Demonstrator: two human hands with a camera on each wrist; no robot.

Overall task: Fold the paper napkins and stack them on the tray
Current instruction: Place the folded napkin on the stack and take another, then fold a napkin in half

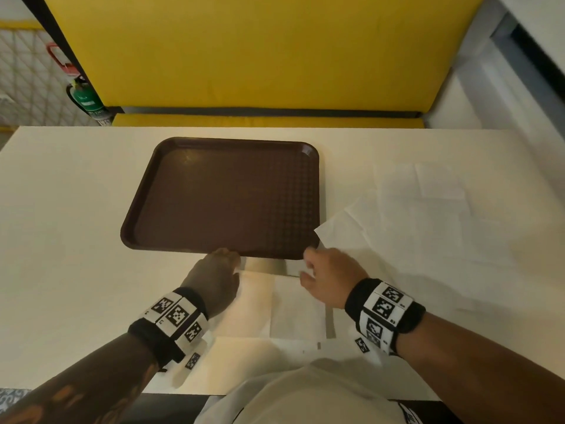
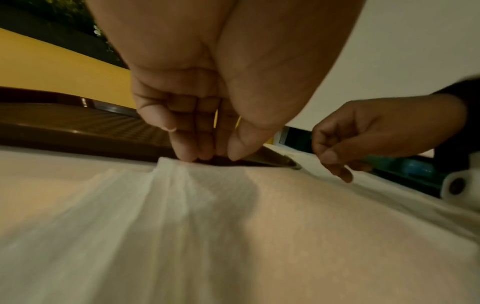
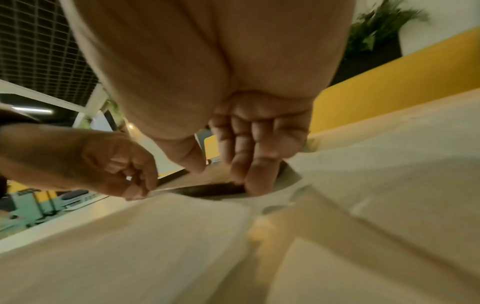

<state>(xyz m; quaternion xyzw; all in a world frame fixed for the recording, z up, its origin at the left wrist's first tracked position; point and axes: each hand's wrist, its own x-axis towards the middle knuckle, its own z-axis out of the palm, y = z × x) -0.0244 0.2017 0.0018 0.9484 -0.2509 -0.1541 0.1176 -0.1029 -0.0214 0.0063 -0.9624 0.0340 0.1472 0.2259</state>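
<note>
An empty brown tray (image 1: 229, 194) lies in the middle of the white table. Just in front of it, between my hands, lies one white paper napkin (image 1: 293, 307), partly creased. My left hand (image 1: 237, 264) is at the napkin's far left edge. In the left wrist view its fingertips (image 2: 187, 156) and thumb pinch that edge of the napkin (image 2: 182, 205) beside the tray (image 2: 78, 123). My right hand (image 1: 307, 267) is at the far right corner with curled fingers (image 3: 249, 181) on the napkin (image 3: 155, 236), and its thumb is close by.
Several unfolded white napkins (image 1: 412, 215) lie spread and overlapping on the table right of the tray, one corner touching the tray's near right corner. A yellow bench (image 1: 260, 56) runs behind the table (image 1: 76, 240). A green fire extinguisher (image 1: 85, 96) stands at the far left.
</note>
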